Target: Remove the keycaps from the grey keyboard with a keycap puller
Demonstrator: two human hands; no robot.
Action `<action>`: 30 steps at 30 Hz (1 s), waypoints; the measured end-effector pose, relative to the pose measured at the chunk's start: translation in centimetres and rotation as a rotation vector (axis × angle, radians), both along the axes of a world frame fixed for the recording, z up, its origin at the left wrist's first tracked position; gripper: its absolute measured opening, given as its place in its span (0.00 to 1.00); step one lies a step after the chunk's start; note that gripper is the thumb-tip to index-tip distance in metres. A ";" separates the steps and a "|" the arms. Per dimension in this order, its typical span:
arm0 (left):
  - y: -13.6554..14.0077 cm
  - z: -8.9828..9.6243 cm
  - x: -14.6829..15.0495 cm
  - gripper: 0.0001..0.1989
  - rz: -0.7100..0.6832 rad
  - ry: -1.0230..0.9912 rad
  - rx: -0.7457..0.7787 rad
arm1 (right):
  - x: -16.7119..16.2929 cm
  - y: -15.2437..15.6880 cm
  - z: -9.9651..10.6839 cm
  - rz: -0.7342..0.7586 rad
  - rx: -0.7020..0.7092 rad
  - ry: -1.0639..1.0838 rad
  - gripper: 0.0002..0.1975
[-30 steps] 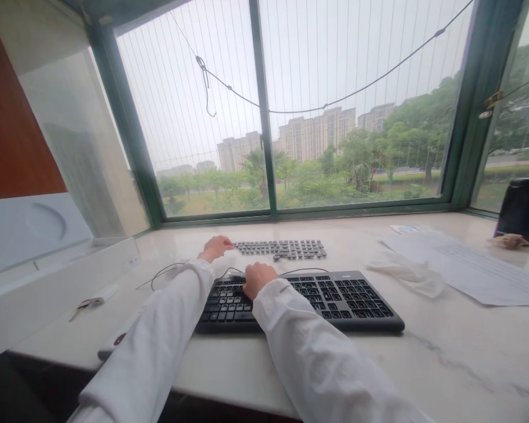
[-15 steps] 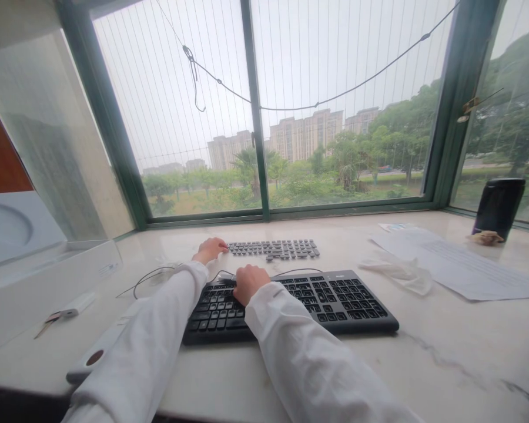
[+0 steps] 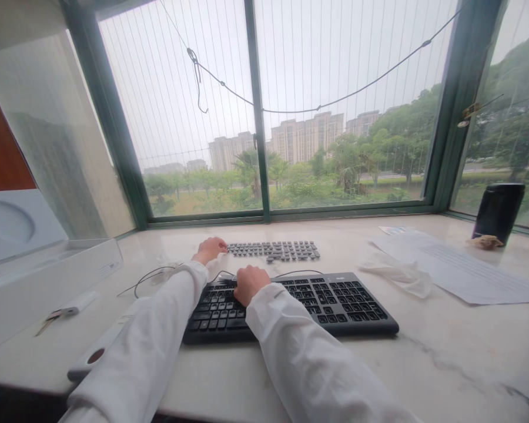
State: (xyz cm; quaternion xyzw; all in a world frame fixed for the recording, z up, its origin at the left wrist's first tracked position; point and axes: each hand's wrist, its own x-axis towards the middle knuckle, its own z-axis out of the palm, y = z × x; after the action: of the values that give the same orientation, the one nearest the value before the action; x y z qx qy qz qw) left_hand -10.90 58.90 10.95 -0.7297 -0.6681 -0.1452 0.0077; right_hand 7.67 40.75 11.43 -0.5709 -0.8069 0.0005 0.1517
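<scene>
A black keyboard (image 3: 335, 299) lies on the pale stone counter. Keycaps sit on its lower left part, while the sockets further right are bare. Beyond its far edge, loose grey keycaps (image 3: 273, 249) are laid out in rows. My left hand (image 3: 208, 251) reaches to the left end of these rows, fingertips pinched together at the outermost keycaps; whether one is between them is too small to see. My right hand (image 3: 250, 284) rests curled on the keyboard's left half. Its fingers are closed and bent downward, and whatever they grip is hidden beneath the hand.
A thin cable (image 3: 147, 276) loops left of the keyboard. Further left are a white box (image 3: 48, 282), a small white object with keys (image 3: 73, 305) and a white device (image 3: 101, 349). To the right lie crumpled tissue (image 3: 397, 273), paper sheets (image 3: 462, 267) and a dark can (image 3: 499, 211).
Both hands stay almost exactly where they were. The whole view has shifted very slightly; the keyboard and keycap rows look the same.
</scene>
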 end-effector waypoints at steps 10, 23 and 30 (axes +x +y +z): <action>-2.9 2.4 0.6 0.13 0.050 -0.008 0.039 | 0.0 0.2 -0.1 0.018 0.021 -0.027 0.11; -15.0 5.0 1.4 0.11 0.087 -0.062 -0.001 | 0.9 -0.2 1.1 -0.002 0.112 -0.006 0.11; -23.7 1.2 1.4 0.13 -0.182 -0.102 0.234 | 0.2 -1.3 1.2 0.073 0.192 0.179 0.12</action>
State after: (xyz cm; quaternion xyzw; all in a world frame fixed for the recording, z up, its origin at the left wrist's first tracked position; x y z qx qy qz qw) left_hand -9.49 35.22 12.20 -0.7731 -0.5773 -0.2589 0.0456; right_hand 7.88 39.42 12.66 -0.5215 -0.8068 -0.0204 0.2770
